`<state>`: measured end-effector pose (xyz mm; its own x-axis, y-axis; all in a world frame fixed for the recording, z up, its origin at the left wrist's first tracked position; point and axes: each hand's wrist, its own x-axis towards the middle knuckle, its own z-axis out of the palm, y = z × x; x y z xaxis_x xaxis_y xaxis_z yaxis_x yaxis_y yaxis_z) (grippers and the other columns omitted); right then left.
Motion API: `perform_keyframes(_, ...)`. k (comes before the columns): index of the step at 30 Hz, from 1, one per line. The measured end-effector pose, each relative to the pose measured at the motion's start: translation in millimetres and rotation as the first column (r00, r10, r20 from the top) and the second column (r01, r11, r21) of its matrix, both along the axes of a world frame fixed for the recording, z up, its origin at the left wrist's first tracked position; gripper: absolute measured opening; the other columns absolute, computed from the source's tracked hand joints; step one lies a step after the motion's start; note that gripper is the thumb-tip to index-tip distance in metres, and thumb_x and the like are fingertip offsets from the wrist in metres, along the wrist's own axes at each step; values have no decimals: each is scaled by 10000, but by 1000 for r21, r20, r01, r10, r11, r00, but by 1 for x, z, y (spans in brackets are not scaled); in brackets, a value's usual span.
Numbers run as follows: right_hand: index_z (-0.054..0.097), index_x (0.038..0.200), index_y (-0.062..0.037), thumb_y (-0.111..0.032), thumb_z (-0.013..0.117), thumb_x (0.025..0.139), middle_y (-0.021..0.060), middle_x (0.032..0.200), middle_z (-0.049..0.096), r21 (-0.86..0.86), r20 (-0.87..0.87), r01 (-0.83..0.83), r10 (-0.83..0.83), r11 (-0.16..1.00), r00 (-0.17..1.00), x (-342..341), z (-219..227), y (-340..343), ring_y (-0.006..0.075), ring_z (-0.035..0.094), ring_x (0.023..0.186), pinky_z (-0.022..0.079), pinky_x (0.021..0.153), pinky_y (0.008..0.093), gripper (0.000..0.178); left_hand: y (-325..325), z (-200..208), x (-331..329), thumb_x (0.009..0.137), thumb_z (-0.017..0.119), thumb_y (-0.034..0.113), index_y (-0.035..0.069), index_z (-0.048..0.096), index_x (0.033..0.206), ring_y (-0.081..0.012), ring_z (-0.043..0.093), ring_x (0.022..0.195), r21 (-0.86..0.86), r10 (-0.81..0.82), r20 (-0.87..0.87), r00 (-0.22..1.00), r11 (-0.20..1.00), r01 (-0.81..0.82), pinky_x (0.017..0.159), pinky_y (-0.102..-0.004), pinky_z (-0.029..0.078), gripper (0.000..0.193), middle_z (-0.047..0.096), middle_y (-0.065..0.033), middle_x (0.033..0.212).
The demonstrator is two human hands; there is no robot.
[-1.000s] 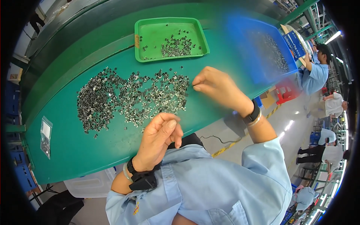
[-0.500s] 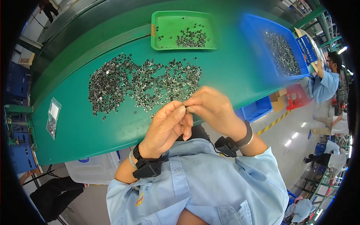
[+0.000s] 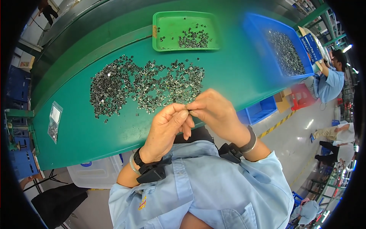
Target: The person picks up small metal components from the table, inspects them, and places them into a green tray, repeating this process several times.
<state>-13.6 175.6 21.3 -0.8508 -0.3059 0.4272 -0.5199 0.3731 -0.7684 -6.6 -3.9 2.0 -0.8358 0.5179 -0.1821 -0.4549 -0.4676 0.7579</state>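
My left hand [image 3: 167, 128] and my right hand [image 3: 215, 110] meet fingertip to fingertip over the near edge of the green table [image 3: 87, 141]. Both are closed in a pinch, thumb against index finger. Something tiny and dark seems to sit between the fingertips, mostly hidden and too small to name. Just beyond my hands, small dark and shiny metal parts [image 3: 183, 82] are spread in a loose layer. To the left they thicken into a denser pile [image 3: 110, 87].
A green tray [image 3: 187, 49] holding more parts stands at the far side. At the right is a blue bin [image 3: 255, 49] of similar parts. A clear zip bag [image 3: 54, 120] lies at the left. Below the table edge are a blue crate [image 3: 261, 110] and a clear plastic box [image 3: 97, 173].
My hands keep the same pinch in nearly the same place. In the background at right, people have shifted a little.
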Motion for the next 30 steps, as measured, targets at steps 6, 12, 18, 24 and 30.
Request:
perform_keyframes(6, 645, 931, -56, 14, 707, 717, 74, 873, 608, 37, -99, 54, -51, 998, 994, 2, -4, -2, 217, 588, 794, 488, 657, 306, 233, -1, -1, -1, 964, 483, 173, -2, 532, 1040, -109, 566, 623, -107, -2, -80, 997, 994, -6, 549, -239, 472, 197, 600, -64, 803)
perform_keyframes(12, 636, 913, -57, 14, 714, 707, 75, 859, 606, 2, -90, 43, -43, 999, 995, 3, -9, 0, 219, 589, 790, 487, 655, 308, 232, -2, -1, -2, 965, 483, 175, -4, 528, 1041, -110, 568, 622, -76, -41, -21, 999, 996, 40, 549, -244, 474, 200, 603, -69, 799)
perform_keyframes(18, 637, 890, -54, 14, 710, 712, 70, 846, 607, -47, 20, 49, -48, 998, 999, 4, -8, 2, 216, 588, 789, 485, 649, 308, 204, -2, 4, -2, 963, 486, 179, -1, 529, 1029, -115, 573, 621, 2, -51, 52, 997, 999, 51, 545, -245, 475, 196, 618, -88, 823)
perform_keyframes(24, 639, 884, -56, 9, 709, 716, 64, 846, 607, -35, -21, 32, -32, 999, 999, 4, -9, 0, 216, 587, 794, 482, 654, 311, 193, -2, 2, -1, 963, 489, 186, 2, 535, 1009, -119, 577, 620, 7, -43, 15, 999, 999, 43, 546, -246, 477, 196, 628, -100, 832)
perform_keyframes(30, 632, 881, -59, 9, 713, 710, 60, 846, 604, -48, -33, 41, -43, 998, 999, 5, -9, -3, 219, 586, 800, 480, 663, 315, 201, -3, 1, -1, 960, 495, 194, 6, 540, 979, -117, 570, 614, 8, -34, 21, 999, 999, 33, 543, -246, 470, 194, 628, -93, 803)
